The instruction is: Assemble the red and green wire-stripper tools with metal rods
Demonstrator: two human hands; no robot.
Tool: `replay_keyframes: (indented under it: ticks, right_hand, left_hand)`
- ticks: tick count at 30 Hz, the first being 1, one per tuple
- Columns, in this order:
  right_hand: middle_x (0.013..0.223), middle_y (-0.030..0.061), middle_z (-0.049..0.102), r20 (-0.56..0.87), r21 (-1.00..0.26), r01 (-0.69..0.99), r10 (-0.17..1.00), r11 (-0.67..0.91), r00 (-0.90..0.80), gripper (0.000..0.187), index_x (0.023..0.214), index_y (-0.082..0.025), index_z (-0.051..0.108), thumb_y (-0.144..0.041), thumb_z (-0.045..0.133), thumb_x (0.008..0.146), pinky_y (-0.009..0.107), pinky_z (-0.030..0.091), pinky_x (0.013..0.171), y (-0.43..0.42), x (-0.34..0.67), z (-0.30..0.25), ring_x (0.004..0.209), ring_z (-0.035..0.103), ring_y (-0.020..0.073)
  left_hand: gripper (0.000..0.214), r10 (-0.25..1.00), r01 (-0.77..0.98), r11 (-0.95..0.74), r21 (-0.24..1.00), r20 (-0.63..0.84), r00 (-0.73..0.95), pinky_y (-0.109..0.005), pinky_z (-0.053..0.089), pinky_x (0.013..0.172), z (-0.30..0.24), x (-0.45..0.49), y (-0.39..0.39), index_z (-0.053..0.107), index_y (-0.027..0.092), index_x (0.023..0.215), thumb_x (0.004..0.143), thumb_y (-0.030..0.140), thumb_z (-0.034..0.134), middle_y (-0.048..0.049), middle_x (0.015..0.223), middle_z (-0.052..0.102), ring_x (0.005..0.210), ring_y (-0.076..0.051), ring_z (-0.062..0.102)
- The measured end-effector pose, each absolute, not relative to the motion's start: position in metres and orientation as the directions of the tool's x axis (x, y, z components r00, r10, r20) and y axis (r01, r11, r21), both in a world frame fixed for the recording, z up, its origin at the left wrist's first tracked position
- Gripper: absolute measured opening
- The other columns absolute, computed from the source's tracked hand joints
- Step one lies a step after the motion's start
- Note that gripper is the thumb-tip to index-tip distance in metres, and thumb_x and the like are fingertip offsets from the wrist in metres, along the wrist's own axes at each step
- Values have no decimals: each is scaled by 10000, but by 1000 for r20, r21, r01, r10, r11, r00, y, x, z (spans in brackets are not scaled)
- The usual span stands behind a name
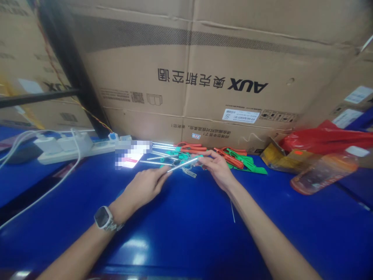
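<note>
A narrow silver strip with a green end point(186, 162) slants between my two hands, above the blue tabletop. My left hand point(147, 184), with a watch point(102, 217) on its wrist, pinches the strip's lower end. At the green end, the fingers of my right hand point(217, 169) are closed on it. Just under the strip is a small clear piece point(190, 173). Behind my hands lies a pile of similar silver strips point(163, 145) with orange handles point(233, 159) and green handles point(252, 165). A thin pale strand point(232, 212) shows below my right wrist.
A large cardboard box point(204, 50) stands behind the blue table point(175, 233). On the left are a lit screen point(135, 155) and a white power strip point(78, 151) with plugs and cables. To the right sit a bottle point(323, 173), an open carton point(282, 155) and a red bag point(323, 138).
</note>
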State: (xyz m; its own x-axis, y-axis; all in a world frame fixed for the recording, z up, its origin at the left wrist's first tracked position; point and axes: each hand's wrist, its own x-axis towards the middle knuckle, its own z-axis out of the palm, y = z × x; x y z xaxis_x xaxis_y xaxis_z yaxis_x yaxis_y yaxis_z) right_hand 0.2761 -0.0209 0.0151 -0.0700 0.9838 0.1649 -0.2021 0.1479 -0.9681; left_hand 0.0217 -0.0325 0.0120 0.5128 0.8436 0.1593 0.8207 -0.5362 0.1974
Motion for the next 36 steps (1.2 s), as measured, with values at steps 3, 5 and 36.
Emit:
replay_keyframes:
  ticks: [3,5,36]
  right_hand:
    - [905,47,777,163,-978,-151,982,147,-101,296,831,-199,675,-368,851,663,251,414,580,-20,281,19,701,682,151]
    - [818,37,769,162,-984,-91,982,153,-97,300,777,-193,672,-394,855,650,250,404,547,-20,281,20,628,657,138]
    - [473,-39,451,244,-968,76,967,238,73,524,532,-214,462,-616,670,796,256,324,489,-41,203,-1,471,411,106]
  left_hand:
    - [394,842,825,-538,175,157,516,-317,428,658,13,21,-33,559,238,1125,1046,439,230,-66,880,717,802,-271,699]
    - [393,844,829,-535,161,148,516,-316,429,655,13,21,-33,559,242,1119,1046,443,229,-66,896,719,807,-270,702]
    - [202,833,748,-552,368,234,500,-260,328,538,16,42,-39,570,208,1100,982,338,472,-21,705,672,622,-204,646]
